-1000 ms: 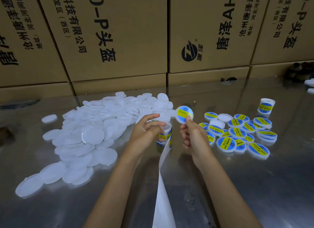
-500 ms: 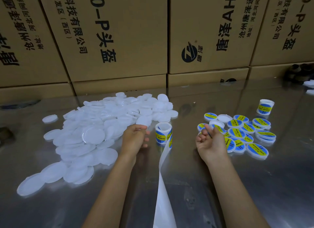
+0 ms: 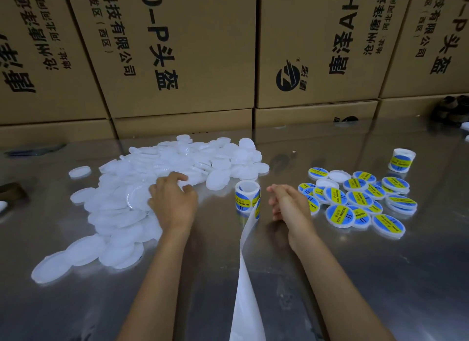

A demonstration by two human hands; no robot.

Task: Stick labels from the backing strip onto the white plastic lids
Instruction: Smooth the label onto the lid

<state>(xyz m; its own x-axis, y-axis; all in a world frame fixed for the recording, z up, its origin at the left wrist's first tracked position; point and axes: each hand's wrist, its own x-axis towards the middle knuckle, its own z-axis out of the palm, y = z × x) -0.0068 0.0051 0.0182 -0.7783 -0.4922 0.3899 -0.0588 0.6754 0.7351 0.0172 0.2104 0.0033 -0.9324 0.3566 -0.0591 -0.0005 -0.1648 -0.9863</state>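
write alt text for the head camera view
A person's left hand reaches into a pile of plain white lids on a shiny table, the right hand empty beside a label roll. Labelled lids lie at right.

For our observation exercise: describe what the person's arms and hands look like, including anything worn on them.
Both forearms are bare as far as the frame shows, with no sleeves in view. The left hand and right hand wear no gloves, and no rings, watch or bracelets show. Nails look short and unpainted, though they are small in this view.
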